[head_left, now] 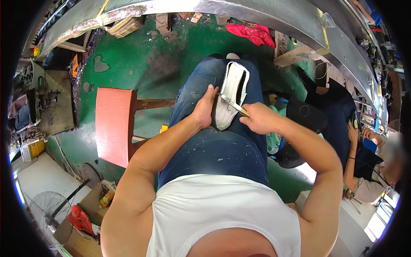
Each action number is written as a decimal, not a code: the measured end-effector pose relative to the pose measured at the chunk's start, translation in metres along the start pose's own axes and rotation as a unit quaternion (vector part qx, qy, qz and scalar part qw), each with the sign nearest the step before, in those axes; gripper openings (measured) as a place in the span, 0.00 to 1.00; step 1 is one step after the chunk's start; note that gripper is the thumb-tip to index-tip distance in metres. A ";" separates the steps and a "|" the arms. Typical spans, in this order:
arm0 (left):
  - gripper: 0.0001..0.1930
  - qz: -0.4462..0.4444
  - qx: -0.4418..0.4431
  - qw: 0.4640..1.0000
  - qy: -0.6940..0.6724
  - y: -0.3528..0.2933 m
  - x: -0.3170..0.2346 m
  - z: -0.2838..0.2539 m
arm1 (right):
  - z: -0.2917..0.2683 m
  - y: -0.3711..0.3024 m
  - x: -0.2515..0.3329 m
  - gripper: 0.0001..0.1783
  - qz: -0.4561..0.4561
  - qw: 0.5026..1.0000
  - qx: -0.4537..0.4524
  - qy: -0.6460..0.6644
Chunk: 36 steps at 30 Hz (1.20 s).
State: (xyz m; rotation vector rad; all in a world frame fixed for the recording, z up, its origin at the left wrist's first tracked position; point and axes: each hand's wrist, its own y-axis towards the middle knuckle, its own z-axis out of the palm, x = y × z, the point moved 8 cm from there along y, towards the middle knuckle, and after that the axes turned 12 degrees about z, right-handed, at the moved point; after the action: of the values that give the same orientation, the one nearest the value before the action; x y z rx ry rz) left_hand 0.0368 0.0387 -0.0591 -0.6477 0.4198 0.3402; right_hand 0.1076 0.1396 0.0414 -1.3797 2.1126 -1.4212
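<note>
A white shoe (233, 81) with a dark stitched-looking edge and a dark slit along its right side lies lengthwise across my thighs. My left hand (206, 107) is closed against the shoe's left side, thumb pointing up along the edge; its other fingers are partly hidden. In my right hand (262, 118) is a slim metal hand tool (233, 104) with a silver front and a yellowish handle. Its silver end rests over the shoe's white surface, near the middle. I cannot make out the tool's exact kind.
A reddish stool (114, 126) stands to my left, a dark bag-like heap (304, 115) to my right. A metal-edged bench (205, 6) curves across the front, with a red cloth (252, 33) beneath. At right sits another person (370, 184); a fan (49, 214) is at lower left.
</note>
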 end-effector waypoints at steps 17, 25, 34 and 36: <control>0.25 0.319 -0.064 0.747 0.580 0.018 -0.040 0.015 | -0.031 0.005 -0.038 0.18 -0.011 0.945 -0.328 0.003; 0.28 0.284 0.095 0.626 0.720 0.020 -0.037 0.038 | -0.017 0.044 -0.092 0.11 -0.012 0.975 -0.152 0.161; 0.30 0.103 0.143 0.578 0.797 0.017 -0.049 0.067 | -0.053 0.051 -0.058 0.23 -0.022 0.949 -0.297 0.106; 0.31 0.076 0.150 0.564 0.809 0.016 -0.037 0.049 | -0.056 0.052 -0.061 0.25 -0.002 0.962 -0.242 0.126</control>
State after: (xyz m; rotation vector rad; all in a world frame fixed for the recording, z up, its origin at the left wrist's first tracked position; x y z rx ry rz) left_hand 0.0110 0.0762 -0.0142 -0.4031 2.2973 -0.3120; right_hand 0.0745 0.2258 0.0091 -1.4160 2.7613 -1.1779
